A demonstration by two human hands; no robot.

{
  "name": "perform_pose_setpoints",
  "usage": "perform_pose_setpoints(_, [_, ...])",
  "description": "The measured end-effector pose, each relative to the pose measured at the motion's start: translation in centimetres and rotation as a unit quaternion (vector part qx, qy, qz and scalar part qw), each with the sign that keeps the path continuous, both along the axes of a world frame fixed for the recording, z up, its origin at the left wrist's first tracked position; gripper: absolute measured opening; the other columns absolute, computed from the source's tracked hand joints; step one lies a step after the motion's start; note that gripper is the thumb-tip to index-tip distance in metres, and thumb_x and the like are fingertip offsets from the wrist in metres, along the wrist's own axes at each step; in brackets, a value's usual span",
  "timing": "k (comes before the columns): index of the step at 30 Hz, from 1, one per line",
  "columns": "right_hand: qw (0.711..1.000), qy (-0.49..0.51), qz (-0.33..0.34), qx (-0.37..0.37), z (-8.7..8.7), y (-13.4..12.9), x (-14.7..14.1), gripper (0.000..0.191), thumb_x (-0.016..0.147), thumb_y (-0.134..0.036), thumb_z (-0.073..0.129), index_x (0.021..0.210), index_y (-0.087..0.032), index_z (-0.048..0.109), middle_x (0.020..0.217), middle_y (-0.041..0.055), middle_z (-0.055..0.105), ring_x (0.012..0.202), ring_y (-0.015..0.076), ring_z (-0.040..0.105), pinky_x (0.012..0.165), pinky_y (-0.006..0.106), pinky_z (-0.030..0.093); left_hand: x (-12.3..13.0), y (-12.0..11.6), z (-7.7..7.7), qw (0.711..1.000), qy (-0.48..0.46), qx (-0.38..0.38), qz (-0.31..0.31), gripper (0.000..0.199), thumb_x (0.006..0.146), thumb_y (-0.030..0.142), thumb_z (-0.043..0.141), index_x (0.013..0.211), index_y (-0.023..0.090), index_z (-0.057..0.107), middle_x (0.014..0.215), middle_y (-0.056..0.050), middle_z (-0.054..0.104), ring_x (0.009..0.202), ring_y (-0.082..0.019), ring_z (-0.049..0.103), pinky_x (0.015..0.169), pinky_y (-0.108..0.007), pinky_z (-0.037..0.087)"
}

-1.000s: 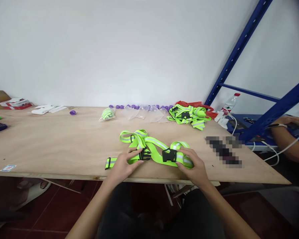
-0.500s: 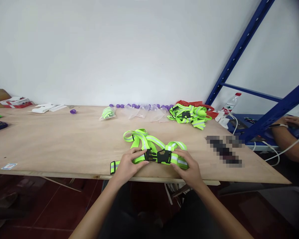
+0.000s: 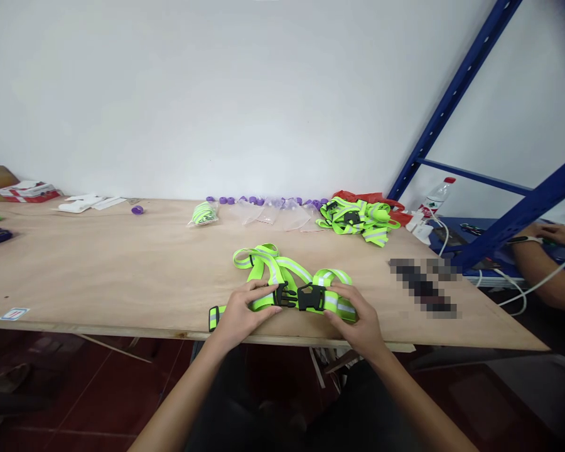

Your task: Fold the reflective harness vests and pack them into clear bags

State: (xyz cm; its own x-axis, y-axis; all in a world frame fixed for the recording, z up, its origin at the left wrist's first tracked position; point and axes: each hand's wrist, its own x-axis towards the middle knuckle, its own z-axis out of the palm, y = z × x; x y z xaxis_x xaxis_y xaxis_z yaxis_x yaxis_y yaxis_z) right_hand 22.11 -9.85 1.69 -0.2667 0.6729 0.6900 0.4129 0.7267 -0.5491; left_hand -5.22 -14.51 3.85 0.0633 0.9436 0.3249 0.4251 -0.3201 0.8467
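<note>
A neon-yellow reflective vest (image 3: 294,269) made of straps with silver stripes lies near the table's front edge. My left hand (image 3: 245,312) grips the black pronged buckle half (image 3: 285,295) between thumb and fingers. Around the strap beside the black socket buckle half (image 3: 311,297), my right hand (image 3: 355,317) is closed. The two halves face each other, with the prong tips just apart from the socket. A black strap slider (image 3: 213,318) sticks out to the left of my left hand.
A heap of reflective straps (image 3: 358,220) lies on a red bag (image 3: 395,205) at the back. Clear plastic bags (image 3: 289,215), purple rolls (image 3: 230,200) and a bagged vest (image 3: 203,213) line the wall. A blue rack (image 3: 452,100) stands right, near another person's arm (image 3: 541,263).
The buckle halves are slightly farther apart: the prongs no longer reach the socket's mouth. Both hands keep their hold. The camera view has shifted slightly.
</note>
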Motion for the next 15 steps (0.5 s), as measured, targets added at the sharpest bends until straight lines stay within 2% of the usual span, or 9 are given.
perform_pose_setpoints(9, [0.999, -0.001, 0.002, -0.037, -0.10, -0.35, 0.10, 0.027, 0.085, -0.032, 0.070, 0.111, -0.025, 0.066, 0.108, 0.0070, 0.073, 0.110, 0.0276, 0.067, 0.097, 0.043, 0.054, 0.13, -0.09, -0.15, 1.000, -0.001, 0.010, 0.025, 0.038, 0.078, 0.036, 0.081, 0.115, 0.028, 0.076, 0.119, -0.008, 0.072, 0.114, -0.028, 0.064, 0.100, -0.041, 0.050])
perform_pose_setpoints(15, [1.000, 0.000, -0.003, -0.026, 0.10, -0.36, -0.03, 0.025, 0.085, -0.032, 0.070, 0.109, -0.026, 0.065, 0.106, 0.0064, 0.073, 0.109, 0.0269, 0.067, 0.096, 0.042, 0.055, 0.06, -0.11, -0.21, 1.000, 0.009, 0.014, 0.008, 0.038, 0.079, 0.035, 0.080, 0.116, 0.028, 0.076, 0.118, -0.008, 0.071, 0.111, -0.027, 0.065, 0.099, -0.039, 0.050])
